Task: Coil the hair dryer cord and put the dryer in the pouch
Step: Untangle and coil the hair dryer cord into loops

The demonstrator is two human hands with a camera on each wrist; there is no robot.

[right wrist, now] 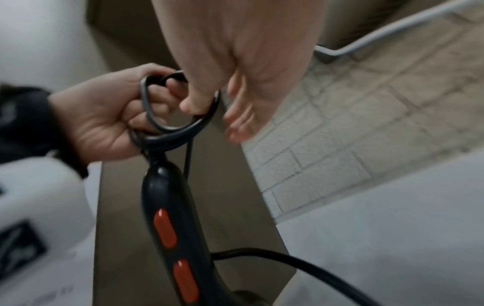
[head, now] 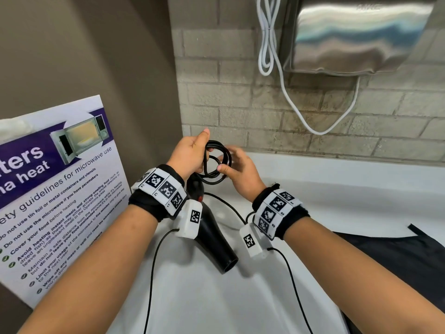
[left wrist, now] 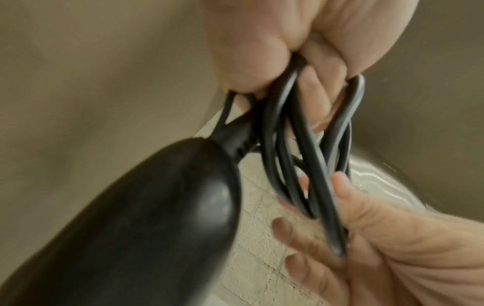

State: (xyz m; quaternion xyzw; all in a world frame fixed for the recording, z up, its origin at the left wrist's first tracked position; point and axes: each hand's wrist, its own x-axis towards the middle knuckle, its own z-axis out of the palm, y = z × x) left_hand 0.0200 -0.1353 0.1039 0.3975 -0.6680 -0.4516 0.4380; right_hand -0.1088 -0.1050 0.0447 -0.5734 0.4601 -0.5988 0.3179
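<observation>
Black hair dryer [head: 212,237] hangs nozzle-down toward me from its cord [head: 218,165], nozzle end low over the white worktop [head: 337,189]; whether it touches I cannot tell. Two red switches show on the handle in the right wrist view. Cord is gathered into several loops at the handle's top, about 12 o'clock from the dryer body. A loose run of cord trails off toward 3 o'clock along the worktop.

My left hand [head: 190,153] has its fingers curled round the bundled loops, thumb up, gripping them just above the handle. My right hand [head: 238,169] sits at 3 o'clock of the coil, thumb hooked through the loops and the fingers loosely spread behind them, blurred.

Black pouch [head: 409,251] lies flat on the worktop at 4 o'clock, well apart from the dryer.

Microwave safety poster [head: 60,189] leans at 9 o'clock. On the brick wall [head: 313,104] at 1 o'clock, a steel hand dryer [head: 356,37] with a white cable [head: 267,39] looped beside it.
</observation>
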